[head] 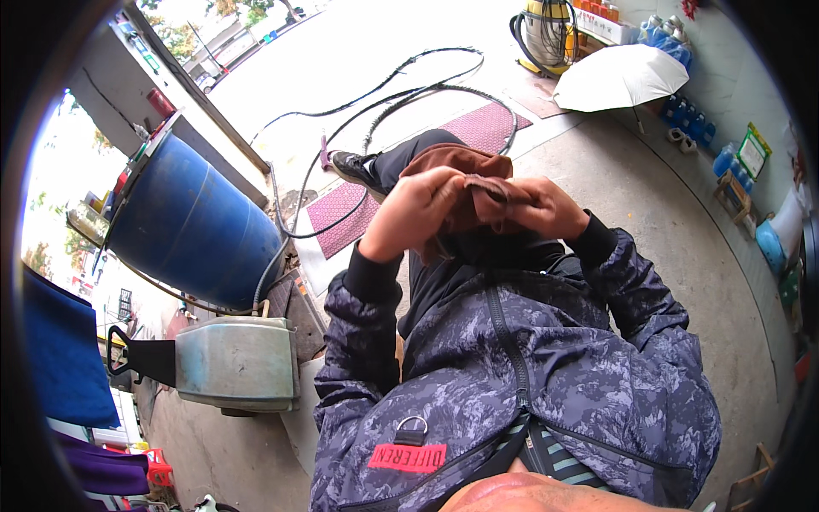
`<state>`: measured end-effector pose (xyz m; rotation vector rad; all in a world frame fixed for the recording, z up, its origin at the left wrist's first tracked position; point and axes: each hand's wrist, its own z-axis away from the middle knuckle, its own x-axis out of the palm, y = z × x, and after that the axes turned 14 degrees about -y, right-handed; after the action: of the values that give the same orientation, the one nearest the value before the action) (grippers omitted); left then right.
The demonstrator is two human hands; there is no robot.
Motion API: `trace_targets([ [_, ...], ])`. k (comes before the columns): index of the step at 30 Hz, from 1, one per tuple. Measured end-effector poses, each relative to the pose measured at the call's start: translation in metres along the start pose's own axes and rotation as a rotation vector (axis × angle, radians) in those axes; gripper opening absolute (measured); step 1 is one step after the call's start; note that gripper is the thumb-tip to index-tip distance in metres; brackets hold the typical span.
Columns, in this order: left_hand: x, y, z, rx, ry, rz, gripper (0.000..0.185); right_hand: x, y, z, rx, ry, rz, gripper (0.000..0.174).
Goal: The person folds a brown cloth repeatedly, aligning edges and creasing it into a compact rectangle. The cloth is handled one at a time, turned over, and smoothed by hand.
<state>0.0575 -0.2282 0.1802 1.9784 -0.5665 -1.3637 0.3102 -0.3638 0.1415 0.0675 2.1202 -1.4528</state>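
A piece of brown cloth (455, 159) lies over my raised leg, and both hands hold its upper edge. My left hand (417, 208), at the picture's left, pinches the edge between thumb and fingers. At the right, my right hand (549, 206) grips a folded part of the same cloth. The hands are a short way apart, with a fold of cloth between them. The cloth's lower part hangs in shadow near my lap.
A blue plastic barrel (198, 217) stands at the left, near a grey container (237, 363) with a black handle. A black hose (409, 96) loops over the floor and red mats (342, 217). At the upper right are a white umbrella (620, 77) and a wet-dry vacuum (542, 32).
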Motion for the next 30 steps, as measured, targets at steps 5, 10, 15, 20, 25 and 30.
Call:
trace_targets([
  [5,-0.012,-0.06,-0.043,-0.139,0.222,0.13,0.03,-0.01,0.04,-0.017,0.157,0.303,-0.426,0.027],
  [10,0.008,-0.067,-0.024,-0.094,0.58,0.021,0.035,-0.026,0.083,-0.023,0.171,0.58,-0.575,0.023],
  [15,0.044,-0.035,-0.007,0.198,0.434,-0.481,0.045,-0.026,0.074,-0.024,0.245,0.87,-0.361,0.017],
  [20,0.05,-0.046,-0.016,0.076,0.358,-0.64,0.052,0.006,0.012,-0.019,-0.489,0.543,1.042,0.02],
  [25,0.037,-0.077,-0.028,0.015,0.427,-0.61,0.044,0.029,0.003,-0.029,-0.402,0.155,1.277,0.03],
  [30,0.011,-0.09,-0.034,0.003,0.554,-0.559,0.029,0.004,0.036,-0.028,-0.165,0.383,1.232,0.026],
])
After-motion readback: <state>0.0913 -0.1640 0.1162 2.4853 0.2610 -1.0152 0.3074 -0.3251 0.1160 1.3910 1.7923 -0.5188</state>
